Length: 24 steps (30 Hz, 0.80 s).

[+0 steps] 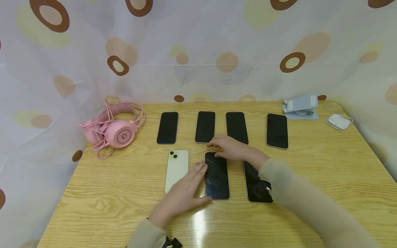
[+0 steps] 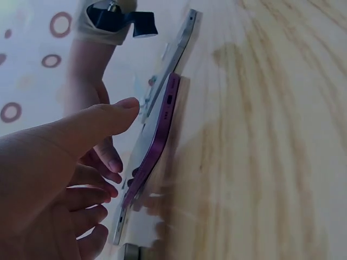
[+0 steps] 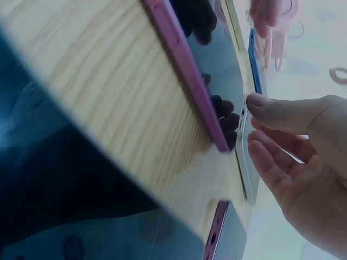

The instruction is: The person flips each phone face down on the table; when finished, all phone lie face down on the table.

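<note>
A dark-screened phone (image 1: 217,179) with a purple frame (image 2: 161,127) lies face up in the front row, between my hands. My left hand (image 1: 181,193) reaches over its left side with fingers extended and thumb apart, near the lower left corner. At the phone's top end hovers my right hand (image 1: 231,148), its fingers loosely bent; the right wrist view shows nothing between thumb and fingers. To the left lies a pale phone (image 1: 176,168), back up, partly hidden by my left hand. Another black-screened phone (image 1: 255,186) lies to the right, partly under my right forearm.
A back row holds several face-up phones, from the leftmost phone (image 1: 168,127) to the rightmost phone (image 1: 277,131). Pink headphones (image 1: 119,132) with a cable sit at the left. A light-blue stand (image 1: 301,106) and white earphones (image 1: 338,121) are at the back right.
</note>
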{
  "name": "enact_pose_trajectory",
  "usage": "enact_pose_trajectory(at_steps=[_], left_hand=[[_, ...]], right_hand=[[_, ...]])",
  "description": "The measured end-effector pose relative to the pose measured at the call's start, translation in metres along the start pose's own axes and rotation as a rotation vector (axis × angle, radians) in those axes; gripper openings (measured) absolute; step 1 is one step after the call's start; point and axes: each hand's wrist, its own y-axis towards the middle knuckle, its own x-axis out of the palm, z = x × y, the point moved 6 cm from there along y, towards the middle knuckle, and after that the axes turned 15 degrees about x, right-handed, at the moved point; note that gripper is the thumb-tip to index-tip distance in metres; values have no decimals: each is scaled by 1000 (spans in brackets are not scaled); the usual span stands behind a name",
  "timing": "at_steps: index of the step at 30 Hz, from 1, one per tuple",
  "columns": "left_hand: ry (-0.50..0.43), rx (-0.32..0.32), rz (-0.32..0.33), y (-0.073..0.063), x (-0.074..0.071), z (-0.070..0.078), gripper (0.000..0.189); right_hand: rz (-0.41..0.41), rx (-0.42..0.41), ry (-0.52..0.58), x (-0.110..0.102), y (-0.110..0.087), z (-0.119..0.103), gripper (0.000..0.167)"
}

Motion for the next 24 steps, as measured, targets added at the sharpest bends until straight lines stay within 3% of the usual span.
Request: enact_pose_trajectory(at_steps=[9,15,24], left_hand=[[30,19,-56,9,12,3,99],[51,17,-76,12,15,3,101],[32,12,-82,14,17,3,99]], right_hand=[[-25,11,23,-3,-15,23,37],[-79,63,38,-2,-18,27,43],[-126,62,85,3,-16,29,54]])
